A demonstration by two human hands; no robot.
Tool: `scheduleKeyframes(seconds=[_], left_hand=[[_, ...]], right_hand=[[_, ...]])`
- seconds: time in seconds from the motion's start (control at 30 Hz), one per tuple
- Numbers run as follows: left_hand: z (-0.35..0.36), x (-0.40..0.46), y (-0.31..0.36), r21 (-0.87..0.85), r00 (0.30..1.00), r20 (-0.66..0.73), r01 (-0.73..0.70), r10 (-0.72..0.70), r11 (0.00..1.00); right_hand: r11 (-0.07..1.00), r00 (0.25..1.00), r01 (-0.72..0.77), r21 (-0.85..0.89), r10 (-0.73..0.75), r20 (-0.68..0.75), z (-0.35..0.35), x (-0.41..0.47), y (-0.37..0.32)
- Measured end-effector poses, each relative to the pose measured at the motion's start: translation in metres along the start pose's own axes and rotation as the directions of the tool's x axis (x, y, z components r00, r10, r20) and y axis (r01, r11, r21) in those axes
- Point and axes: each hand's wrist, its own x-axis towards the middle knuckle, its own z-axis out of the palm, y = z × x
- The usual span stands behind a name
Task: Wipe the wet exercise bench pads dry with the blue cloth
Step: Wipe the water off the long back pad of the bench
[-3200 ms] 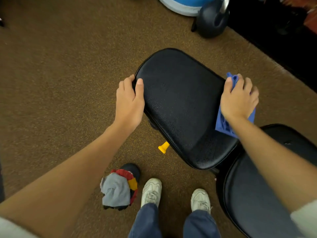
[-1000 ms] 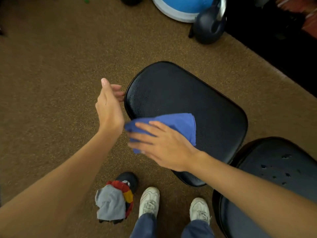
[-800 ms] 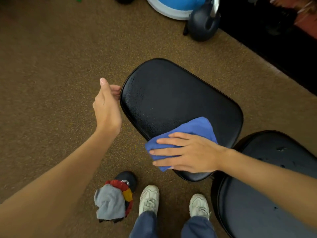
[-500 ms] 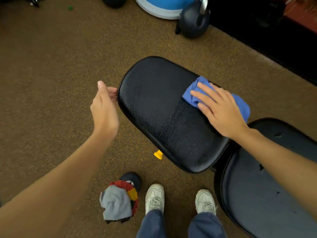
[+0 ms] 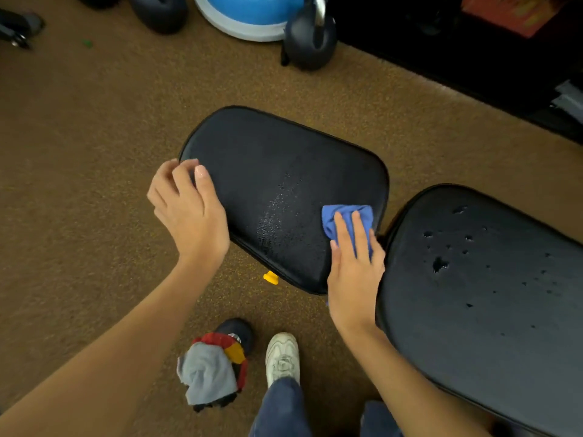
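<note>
Two black bench pads were in view: the smaller seat pad (image 5: 277,184) at centre and a bigger back pad (image 5: 482,298) at approx 4 o'clock from it, w/ a narrow gap between them. One blue cloth (image 5: 345,217) lay on the seat pad's 4 o'clock corner, right by that gap. The right hand (image 5: 355,272) pressed flat on the cloth, fingers straight and together, grip not curled round it; cloth showed past the fingertips. The left hand (image 5: 189,212) rested on the seat pad's 9 o'clock edge, fingers bent over the rim, thumb on top, so that grip held the pad edge. A band of fine droplets shone down the seat pad's middle, towards its 6 o'clock edge; the back pad carried scattered water spots, several larger ones near its 12 o'clock end. One yellow knob (image 5: 270,277) poked out under the seat pad at 6 o'clock. One white shoe (image 5: 281,357) and blue trouser legs showed at bottom centre. One bundle of grey, red and yellow cloth (image 5: 211,370) sat on a dark object on the floor at 7 o'clock. Floor was brown speckled carpet (image 5: 79,184). At 12 o'clock: one dark kettlebell (image 5: 310,42), one blue-and-white dome trainer (image 5: 249,14), plus one dark rounded item (image 5: 159,11) at 11 o'clock. Black flooring ran along the 1–2 o'clock side.
</note>
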Motion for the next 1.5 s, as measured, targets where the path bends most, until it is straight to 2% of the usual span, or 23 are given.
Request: scheduleKeyframes(seconds=[0.13,0.2,0.27,0.33,0.4,0.5,0.67,0.8,0.87,0.93,1.03,1.07,1.17,1.27,1.37,1.5], left_hand=[[0.011,-0.022,0.025,0.050,0.988,0.063,-0.143,0.140,0.988],[0.020,-0.037,0.036,0.051,0.971,0.121,-0.211,0.204,0.976],[0.030,-0.055,0.049,0.031,0.946,0.188,-0.274,0.264,0.961],[0.042,-0.074,0.063,0.019,0.918,0.246,-0.327,0.312,0.945],[0.053,-0.091,0.078,-0.001,0.883,0.307,-0.374,0.356,0.927],[0.069,-0.114,0.103,-0.061,0.813,0.417,-0.422,0.407,0.905],[0.097,-0.145,0.140,-0.127,0.666,0.638,-0.404,0.387,0.906],[0.119,-0.166,0.162,-0.046,0.597,0.747,-0.393,0.292,0.919],[0.125,-0.174,0.167,0.012,0.599,0.768,-0.365,0.225,0.931],[0.130,-0.182,0.170,0.054,0.608,0.776,-0.330,0.168,0.942],[0.136,-0.189,0.169,0.112,0.636,0.754,-0.374,0.166,0.921],[0.139,-0.189,0.167,0.122,0.656,0.735,-0.381,0.174,0.916],[0.142,-0.189,0.163,0.126,0.700,0.683,-0.394,0.208,0.911],[0.146,-0.186,0.159,0.095,0.737,0.620,-0.410,0.268,0.907],[0.146,-0.176,0.157,0.021,0.780,0.585,-0.289,0.222,0.957],[0.148,-0.160,0.154,-0.098,0.788,0.593,-0.132,0.165,0.986]], right_hand=[[0.975,0.958,0.192,0.115,-0.211,0.196,-0.018,-0.025,0.020],[0.936,0.916,0.275,0.219,-0.324,0.235,-0.029,-0.027,0.036],[0.891,0.889,0.281,0.356,-0.382,0.253,-0.046,-0.021,0.050],[0.877,0.917,0.191,0.441,-0.319,0.237,-0.070,-0.009,0.062],[0.863,0.959,0.063,0.501,-0.191,0.209,-0.091,0.003,0.078],[0.878,0.988,-0.084,0.471,0.012,0.153,-0.117,0.019,0.118],[0.858,0.956,-0.291,0.423,0.277,0.097,-0.155,0.030,0.204],[0.871,0.912,-0.398,0.290,0.410,0.020,-0.181,0.021,0.279],[0.843,0.863,-0.502,0.195,0.504,0.043,-0.190,0.012,0.316],[0.777,0.781,-0.624,0.078,0.616,0.104,-0.193,0.000,0.352],[0.672,0.635,-0.730,-0.125,0.734,0.242,-0.181,-0.018,0.389],[0.663,0.616,-0.733,-0.155,0.742,0.264,-0.175,-0.021,0.396],[0.655,0.627,-0.743,-0.141,0.754,0.197,-0.160,-0.023,0.396],[0.592,0.585,-0.802,-0.084,0.806,0.090,-0.146,-0.013,0.387],[0.561,0.562,-0.825,-0.060,0.827,0.005,-0.129,0.008,0.372],[0.618,0.619,-0.786,-0.035,0.785,-0.027,-0.103,0.046,0.330]])
